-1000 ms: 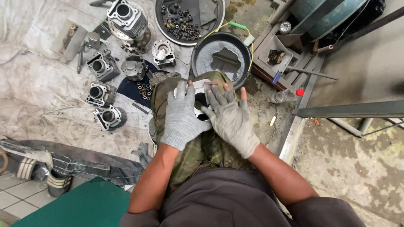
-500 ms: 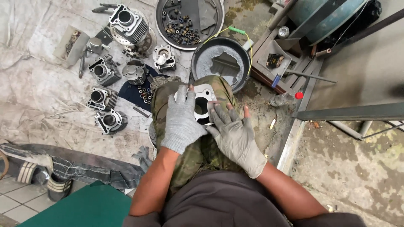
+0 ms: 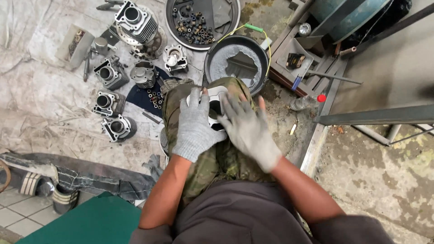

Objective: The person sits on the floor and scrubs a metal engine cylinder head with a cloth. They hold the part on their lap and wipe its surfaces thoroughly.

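To the left of the knee, the cloth-covered ground is crowded: several engine cylinders (image 3: pixel 110 101) stand in a loose column, with a heap of small bushings (image 3: pixel 156 97) just beside the thigh, so a hand passes there only between parts. Farther off, a finned cylinder (image 3: pixel 135 20) and a round tray of nuts (image 3: pixel 203 20) block the far side. Straight ahead of the knee a black basin (image 3: pixel 237 61) sits close. To the right, bare concrete lies open as far as a lying bottle (image 3: pixel 307 101) and a metal rail (image 3: pixel 316 144). Near left, sandals (image 3: pixel 40 187) and dark cloth (image 3: pixel 90 178) lie across the ground.
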